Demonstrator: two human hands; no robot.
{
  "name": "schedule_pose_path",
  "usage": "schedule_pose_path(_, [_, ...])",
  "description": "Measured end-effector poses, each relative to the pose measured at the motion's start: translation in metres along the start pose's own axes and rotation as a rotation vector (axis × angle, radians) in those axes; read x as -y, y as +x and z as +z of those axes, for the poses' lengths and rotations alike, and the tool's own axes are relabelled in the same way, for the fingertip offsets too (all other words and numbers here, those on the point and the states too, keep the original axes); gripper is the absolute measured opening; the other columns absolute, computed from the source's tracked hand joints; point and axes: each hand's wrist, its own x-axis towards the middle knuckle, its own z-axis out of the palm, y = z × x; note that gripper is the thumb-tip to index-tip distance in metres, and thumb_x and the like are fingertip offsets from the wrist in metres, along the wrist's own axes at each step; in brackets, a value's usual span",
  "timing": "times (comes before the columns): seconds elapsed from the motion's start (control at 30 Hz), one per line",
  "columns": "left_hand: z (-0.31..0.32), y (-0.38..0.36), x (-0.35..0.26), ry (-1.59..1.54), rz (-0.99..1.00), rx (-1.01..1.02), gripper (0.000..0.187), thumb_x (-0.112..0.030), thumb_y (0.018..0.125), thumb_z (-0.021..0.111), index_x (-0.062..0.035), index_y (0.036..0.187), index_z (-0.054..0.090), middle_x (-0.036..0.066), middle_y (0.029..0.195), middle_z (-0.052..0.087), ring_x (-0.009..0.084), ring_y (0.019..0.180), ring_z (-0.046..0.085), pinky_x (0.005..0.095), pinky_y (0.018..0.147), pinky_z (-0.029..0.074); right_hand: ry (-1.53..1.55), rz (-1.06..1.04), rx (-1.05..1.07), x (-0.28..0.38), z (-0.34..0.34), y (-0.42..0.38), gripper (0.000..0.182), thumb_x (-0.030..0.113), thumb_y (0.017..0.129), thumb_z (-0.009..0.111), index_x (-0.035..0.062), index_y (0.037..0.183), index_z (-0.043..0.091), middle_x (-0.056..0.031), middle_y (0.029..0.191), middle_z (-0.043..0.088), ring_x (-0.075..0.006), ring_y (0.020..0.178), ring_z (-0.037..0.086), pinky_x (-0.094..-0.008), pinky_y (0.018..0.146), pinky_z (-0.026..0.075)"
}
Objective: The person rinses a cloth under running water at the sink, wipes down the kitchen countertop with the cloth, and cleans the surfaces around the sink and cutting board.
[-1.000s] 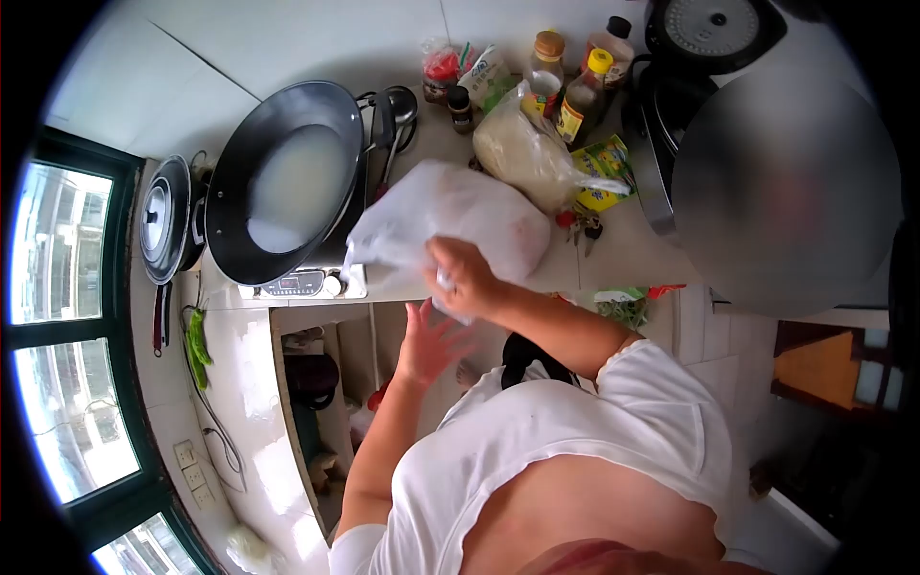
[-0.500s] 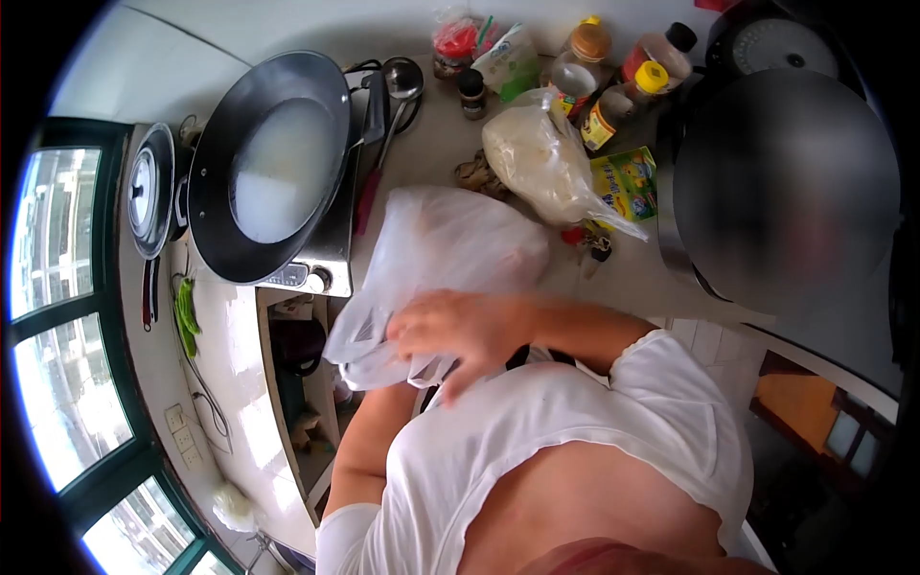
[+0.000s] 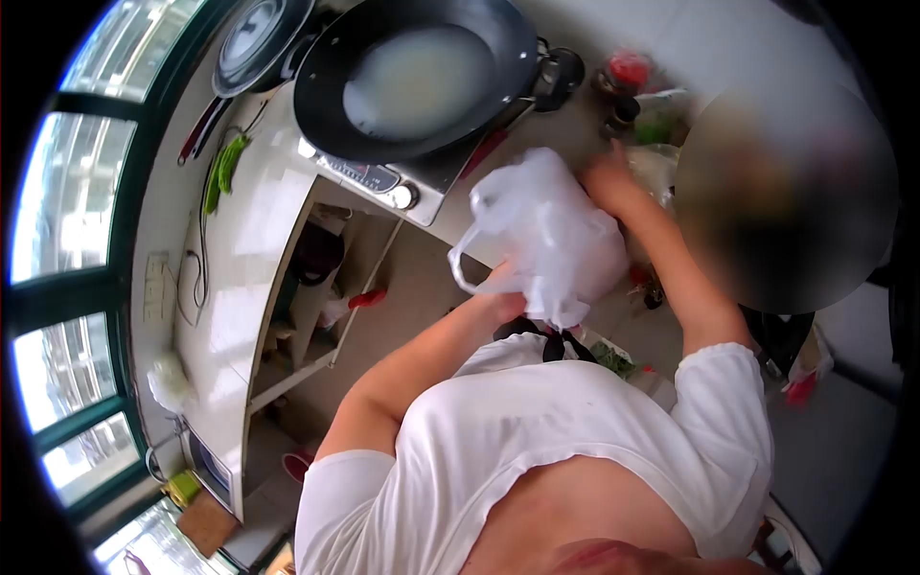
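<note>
A white plastic carrier bag (image 3: 551, 230) is bunched up in front of my body, its handle loops hanging to the left. My left hand (image 3: 506, 295) grips its lower left side, with the fingers partly hidden by the plastic. Beyond the bag, my right hand (image 3: 611, 179) reaches over the counter next to a clear plastic bag (image 3: 656, 171). Blur hides what the right fingers do. A dark-capped small jar (image 3: 621, 115) stands just past that hand.
A wok (image 3: 321, 91) with cloudy liquid sits on an induction cooker (image 3: 450, 182). Green peppers (image 3: 228, 165) and a lidded pan (image 3: 251, 48) are at the left. A red-lidded jar (image 3: 628, 69) stands at the back. Open shelves (image 3: 350, 249) lie under the counter. A blurred disc covers the right side.
My view has turned, so the wok shows further right and higher. My right hand has left the carrier bag and reached out to the counter. The carrier bag is now more bunched up.
</note>
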Motion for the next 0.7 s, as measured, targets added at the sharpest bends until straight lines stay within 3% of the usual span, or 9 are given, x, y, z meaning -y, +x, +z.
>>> schedule_pose_path(0.07, [-0.032,0.038,0.026,-0.273,0.036,0.156,0.049,-0.031,0.087,0.057,-0.0123,0.128,0.037,0.009,0.117,0.052,0.0246,0.106,0.054,0.0430,0.088,0.047,0.116,0.031,-0.016,-0.009,0.004,0.006,0.021,0.019,0.079,0.052,0.0141,0.097,0.062,-0.0101,0.087,0.063,-0.0255,0.089,0.059,-0.0580,0.100,0.019])
schedule_pose_path(0.17, [0.002,0.021,0.006,-0.082,0.013,0.013,0.060,-0.021,0.087,0.057,-0.0128,0.135,0.023,0.011,0.126,0.045,0.0272,0.111,0.050,0.0441,0.090,0.046,0.504,0.212,-0.534,-0.011,-0.023,-0.013,0.025,0.022,0.074,0.062,0.0105,0.096,0.058,-0.0145,0.086,0.061,-0.0285,0.085,0.059,-0.0515,0.092,0.033])
schedule_pose_path(0.23, [0.007,0.027,0.006,-0.059,0.034,-0.029,0.062,-0.021,0.088,0.056,-0.0151,0.137,0.018,0.011,0.129,0.041,0.0288,0.113,0.049,0.0476,0.089,0.046,0.919,0.362,-0.711,-0.013,-0.047,-0.022,0.031,0.024,0.071,0.070,0.0067,0.092,0.055,-0.0183,0.085,0.059,-0.0327,0.082,0.058,-0.0430,0.078,0.044])
schedule_pose_path(0.27, [0.010,0.032,0.007,-0.042,0.038,-0.043,0.063,-0.021,0.088,0.055,-0.0162,0.137,0.016,0.011,0.131,0.039,0.0296,0.113,0.048,0.0493,0.088,0.046,0.852,0.433,-0.858,-0.016,-0.060,-0.029,0.034,0.025,0.075,0.070,0.0031,0.095,0.053,-0.0179,0.087,0.060,-0.0301,0.081,0.059,-0.0368,0.068,0.047])
schedule_pose_path(0.3, [0.012,0.038,0.008,-0.010,0.043,-0.048,0.057,-0.023,0.088,0.055,-0.0153,0.134,0.023,0.011,0.126,0.043,0.0288,0.107,0.051,0.0472,0.082,0.047,1.026,0.513,-0.803,-0.017,-0.094,-0.045,0.041,0.028,0.078,0.070,0.0020,0.105,0.053,-0.0128,0.098,0.061,-0.0226,0.088,0.058,-0.0347,0.077,0.048])
schedule_pose_path(0.37, [0.017,0.048,0.010,0.057,0.057,-0.056,0.046,-0.028,0.087,0.055,-0.0134,0.128,0.038,0.010,0.114,0.052,0.0272,0.093,0.056,0.0431,0.070,0.051,1.647,0.514,-0.981,-0.034,-0.102,-0.053,0.035,0.023,0.083,0.064,0.0059,0.112,0.052,-0.0090,0.108,0.059,-0.0226,0.093,0.059,-0.0372,0.080,0.050])
schedule_pose_path(0.5, [0.020,0.034,0.002,0.050,0.071,0.035,0.070,-0.038,0.087,0.055,-0.0185,0.140,0.012,0.016,0.134,0.032,0.0329,0.115,0.044,0.0490,0.085,0.044,2.224,0.008,-0.949,-0.030,-0.152,-0.096,0.029,0.020,0.090,0.052,0.0071,0.117,0.051,-0.0077,0.113,0.057,-0.0239,0.103,0.056,-0.0460,0.082,0.050])
schedule_pose_path(0.6, [0.022,-0.012,-0.006,0.139,-0.062,-0.291,0.083,-0.047,0.083,0.057,-0.0197,0.143,0.005,0.019,0.138,0.026,0.0332,0.123,0.035,0.0494,0.094,0.038,2.371,-0.356,-0.735,-0.004,-0.164,-0.123,0.038,0.031,0.095,0.040,0.0062,0.124,0.047,-0.0122,0.120,0.054,-0.0252,0.109,0.053,-0.0451,0.095,0.041])
schedule_pose_path(0.7, [-0.037,-0.060,0.011,0.200,0.092,-0.220,0.093,-0.053,0.080,0.059,-0.0203,0.144,0.000,0.019,0.138,0.025,0.0325,0.122,0.037,0.0457,0.097,0.037,2.199,-0.305,-0.763,0.061,-0.181,-0.128,0.039,0.029,0.094,0.042,0.0036,0.124,0.045,-0.0137,0.115,0.055,-0.0270,0.101,0.056,-0.0419,0.089,0.045])
